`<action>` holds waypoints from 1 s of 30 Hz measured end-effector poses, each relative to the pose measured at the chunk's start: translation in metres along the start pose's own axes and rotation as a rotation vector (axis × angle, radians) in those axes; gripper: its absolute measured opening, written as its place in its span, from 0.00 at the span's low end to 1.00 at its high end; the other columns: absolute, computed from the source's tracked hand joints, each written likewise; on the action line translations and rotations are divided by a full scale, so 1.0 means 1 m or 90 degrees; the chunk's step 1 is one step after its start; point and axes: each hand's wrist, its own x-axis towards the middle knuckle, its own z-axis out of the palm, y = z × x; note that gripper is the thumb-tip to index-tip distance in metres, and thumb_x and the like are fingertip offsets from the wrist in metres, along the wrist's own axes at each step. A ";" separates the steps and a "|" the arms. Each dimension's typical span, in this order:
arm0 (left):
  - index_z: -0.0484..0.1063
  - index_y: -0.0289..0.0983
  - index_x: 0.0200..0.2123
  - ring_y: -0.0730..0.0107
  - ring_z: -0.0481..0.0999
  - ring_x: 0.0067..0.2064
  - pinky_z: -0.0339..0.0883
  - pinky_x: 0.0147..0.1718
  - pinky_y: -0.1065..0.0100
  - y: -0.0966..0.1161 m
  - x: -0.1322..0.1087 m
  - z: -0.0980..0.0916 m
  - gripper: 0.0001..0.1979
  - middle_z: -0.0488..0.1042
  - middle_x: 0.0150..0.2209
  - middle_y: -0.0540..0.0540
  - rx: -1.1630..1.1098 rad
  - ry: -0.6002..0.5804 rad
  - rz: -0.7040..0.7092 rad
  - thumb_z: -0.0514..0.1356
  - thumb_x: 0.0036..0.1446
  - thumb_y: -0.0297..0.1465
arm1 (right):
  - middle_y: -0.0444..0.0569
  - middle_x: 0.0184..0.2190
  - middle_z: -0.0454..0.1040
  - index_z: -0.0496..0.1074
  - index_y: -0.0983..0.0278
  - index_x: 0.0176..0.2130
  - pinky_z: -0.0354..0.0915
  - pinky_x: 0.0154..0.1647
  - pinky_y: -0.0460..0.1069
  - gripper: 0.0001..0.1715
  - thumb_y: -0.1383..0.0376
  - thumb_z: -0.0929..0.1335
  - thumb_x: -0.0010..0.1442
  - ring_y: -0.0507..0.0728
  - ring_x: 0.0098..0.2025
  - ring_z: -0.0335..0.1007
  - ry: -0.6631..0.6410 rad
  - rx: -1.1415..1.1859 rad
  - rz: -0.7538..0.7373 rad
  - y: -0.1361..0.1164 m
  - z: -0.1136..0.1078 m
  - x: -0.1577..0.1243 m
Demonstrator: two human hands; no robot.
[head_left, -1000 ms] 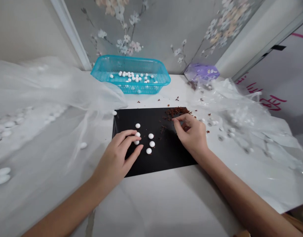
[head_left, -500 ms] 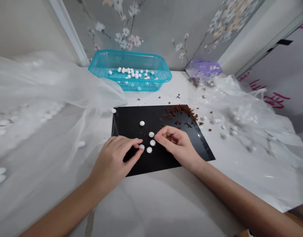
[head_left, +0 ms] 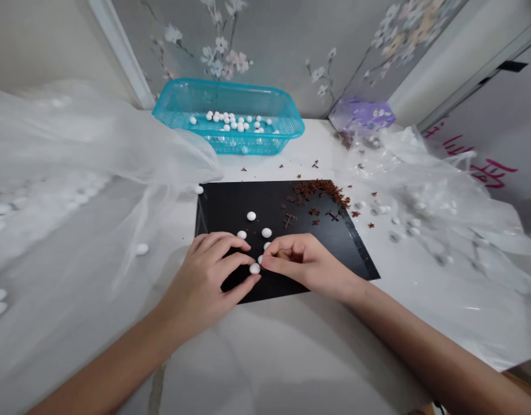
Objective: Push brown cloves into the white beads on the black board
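Between the thumb and index finger of my left hand (head_left: 211, 276) is a small white egg-shaped ball (head_left: 254, 268), low over a black mat (head_left: 222, 202). My right hand (head_left: 306, 262) is pinched closed, its fingertips right beside that ball; whatever they hold is too small or hidden to make out. Partly behind the right fingertips lie two more white balls. Others rest on the mat just beyond: one upper ball (head_left: 251, 216), one near my left knuckles (head_left: 242, 235) and one by my right hand (head_left: 266, 233). A heap of small brown star-shaped pieces (head_left: 321, 189) covers the mat's far right corner.
A blue plastic basket (head_left: 231, 146) with several white balls stands at the back. Clear plastic bags with white balls lie left (head_left: 75, 155) and right (head_left: 438, 213). A purple box (head_left: 364, 114) sits at the back right. Stray brown pieces dot the white table.
My left hand has shifted slightly right and nearer with the white ball. My right hand has come left and down, from beside the loose balls to the held one.
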 end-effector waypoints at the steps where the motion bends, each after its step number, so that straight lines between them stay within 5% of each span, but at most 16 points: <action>1: 0.73 0.37 0.31 0.64 0.70 0.44 0.61 0.44 0.59 0.000 0.000 0.000 0.02 0.74 0.38 0.47 -0.007 -0.003 0.005 0.60 0.53 0.28 | 0.35 0.14 0.48 0.71 0.67 0.29 0.39 0.18 0.45 0.13 0.58 0.67 0.56 0.45 0.18 0.40 0.001 -0.013 -0.003 0.000 0.001 0.000; 25: 0.73 0.38 0.29 0.69 0.70 0.40 0.60 0.41 0.63 0.001 -0.001 0.003 0.02 0.75 0.33 0.51 -0.071 -0.014 -0.009 0.61 0.53 0.28 | 0.34 0.15 0.44 0.71 0.66 0.27 0.43 0.19 0.45 0.10 0.62 0.68 0.55 0.46 0.19 0.39 0.122 -0.114 -0.054 0.007 0.017 -0.002; 30: 0.72 0.37 0.28 0.69 0.70 0.40 0.60 0.40 0.63 0.000 0.000 0.003 0.02 0.75 0.33 0.51 -0.065 -0.014 -0.004 0.60 0.53 0.27 | 0.34 0.16 0.47 0.65 0.65 0.23 0.47 0.21 0.44 0.12 0.64 0.70 0.52 0.46 0.20 0.44 0.168 -0.065 -0.061 0.009 0.021 -0.001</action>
